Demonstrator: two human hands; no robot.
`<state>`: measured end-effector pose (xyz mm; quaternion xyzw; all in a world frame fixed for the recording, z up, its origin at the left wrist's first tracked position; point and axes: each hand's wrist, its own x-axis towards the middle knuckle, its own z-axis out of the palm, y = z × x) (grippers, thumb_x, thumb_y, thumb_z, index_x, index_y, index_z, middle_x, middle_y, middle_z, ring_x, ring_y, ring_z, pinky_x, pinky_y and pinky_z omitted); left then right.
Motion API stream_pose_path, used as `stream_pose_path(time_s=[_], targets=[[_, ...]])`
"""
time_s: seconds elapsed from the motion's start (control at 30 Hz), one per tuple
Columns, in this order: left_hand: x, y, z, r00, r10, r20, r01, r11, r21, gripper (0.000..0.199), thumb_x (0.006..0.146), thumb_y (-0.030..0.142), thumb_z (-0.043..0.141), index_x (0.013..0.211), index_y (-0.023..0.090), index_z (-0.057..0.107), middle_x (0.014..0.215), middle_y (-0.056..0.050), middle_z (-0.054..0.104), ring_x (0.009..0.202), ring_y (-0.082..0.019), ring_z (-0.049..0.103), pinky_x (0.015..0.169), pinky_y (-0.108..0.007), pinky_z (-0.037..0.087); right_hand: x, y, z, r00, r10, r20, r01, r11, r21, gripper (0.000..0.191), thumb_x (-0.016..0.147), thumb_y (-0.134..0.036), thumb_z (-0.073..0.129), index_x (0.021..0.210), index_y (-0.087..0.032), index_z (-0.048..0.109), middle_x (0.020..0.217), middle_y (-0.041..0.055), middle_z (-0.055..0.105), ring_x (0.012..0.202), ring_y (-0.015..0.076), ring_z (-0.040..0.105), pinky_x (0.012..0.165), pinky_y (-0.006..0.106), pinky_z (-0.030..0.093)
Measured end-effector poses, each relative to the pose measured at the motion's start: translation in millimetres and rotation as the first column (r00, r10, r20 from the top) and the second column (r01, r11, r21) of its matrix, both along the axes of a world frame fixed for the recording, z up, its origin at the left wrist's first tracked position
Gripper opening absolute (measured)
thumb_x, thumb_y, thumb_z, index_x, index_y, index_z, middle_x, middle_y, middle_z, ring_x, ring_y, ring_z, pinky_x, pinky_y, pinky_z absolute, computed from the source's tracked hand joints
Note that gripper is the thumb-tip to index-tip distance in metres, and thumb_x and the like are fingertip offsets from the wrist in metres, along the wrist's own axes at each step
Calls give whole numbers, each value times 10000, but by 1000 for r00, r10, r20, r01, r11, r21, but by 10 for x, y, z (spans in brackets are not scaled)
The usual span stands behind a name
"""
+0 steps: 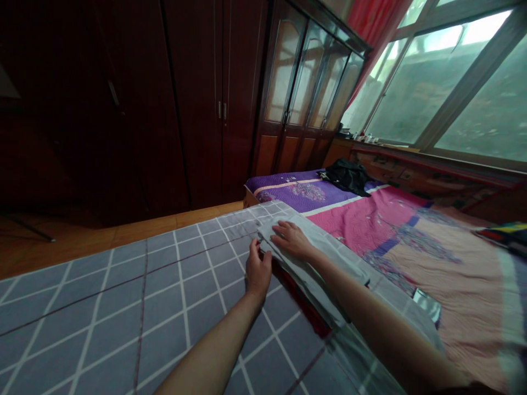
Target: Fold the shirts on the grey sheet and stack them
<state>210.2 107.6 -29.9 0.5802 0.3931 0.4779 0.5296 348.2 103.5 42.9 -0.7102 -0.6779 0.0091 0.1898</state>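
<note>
A pale grey-white folded cloth (313, 277) lies on the grey checked cover, with a dark red fabric (302, 302) showing beneath its left side. At the far left corner of the pale cloth, my left hand (258, 271) is closed, its thumb and fingers about the edge. My right hand (291, 240) lies flat on top near the far end, fingers stretched out. My right forearm crosses over the cloth and hides part of it. Whether the pale cloth is a garment, I cannot tell.
The checked cover (164, 296) spreads under the cloth. Beyond it is a bed with a purple, pink and peach quilt (349, 219), holding a black bundle (346, 175). A shiny pale packet (427, 304) lies at right. Dark wardrobes (206, 109) and windows (436, 82) stand behind.
</note>
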Motion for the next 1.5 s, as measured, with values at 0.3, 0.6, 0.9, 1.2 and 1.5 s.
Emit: stream_pose_path(time_s=[0.3, 0.6, 0.9, 1.2, 1.5], targets=[[-87, -226, 189, 907, -2, -420, 275, 760, 589, 486, 922, 321, 448, 1384, 177, 399, 1470, -103, 376, 1401, -257, 224, 1142, -505, 187, 208, 40, -147, 963, -231, 142, 237, 971, -29, 541, 943, -480, 365, 1353, -138, 450, 1440, 177, 390, 1332, 291, 333, 1055, 429, 265], [-67, -277, 193, 763, 44, -645, 427, 715, 554, 477, 926, 335, 472, 1357, 133, 439, 1443, -126, 419, 1376, -291, 285, 1109, -556, 238, 576, -30, -370, 910, -355, 212, 380, 921, -88, 698, 932, -600, 238, 1447, -134, 308, 1495, 152, 317, 1372, 309, 270, 1081, 439, 226], [-60, -277, 140, 778, 105, -620, 404, 672, 621, 482, 937, 378, 442, 1341, 116, 449, 1422, -149, 442, 1363, -298, 310, 1102, -574, 240, 779, -580, -322, 872, -377, 312, 427, 897, -112, 733, 924, -618, 243, 1442, -104, 314, 1458, 186, 367, 1305, 322, 379, 1055, 444, 257], [-111, -394, 296, 816, -13, -578, 546, 346, 762, 408, 942, 402, 415, 1272, 184, 514, 1403, -106, 471, 1378, -280, 275, 1123, -571, 121, 741, -864, -333, 878, -356, 320, 405, 909, -100, 667, 935, -578, 264, 1418, -131, 365, 1448, 176, 387, 1278, 335, 411, 1027, 462, 296], [6, -568, 242, 808, -126, -575, 588, 233, 775, 434, 932, 485, 386, 1174, 176, 572, 1194, -103, 610, 1243, -262, 449, 1131, -508, 161, 565, -266, -312, 911, -307, 275, 334, 941, -56, 685, 924, -609, 257, 1466, -190, 267, 1507, 148, 287, 1331, 347, 323, 1047, 473, 255]])
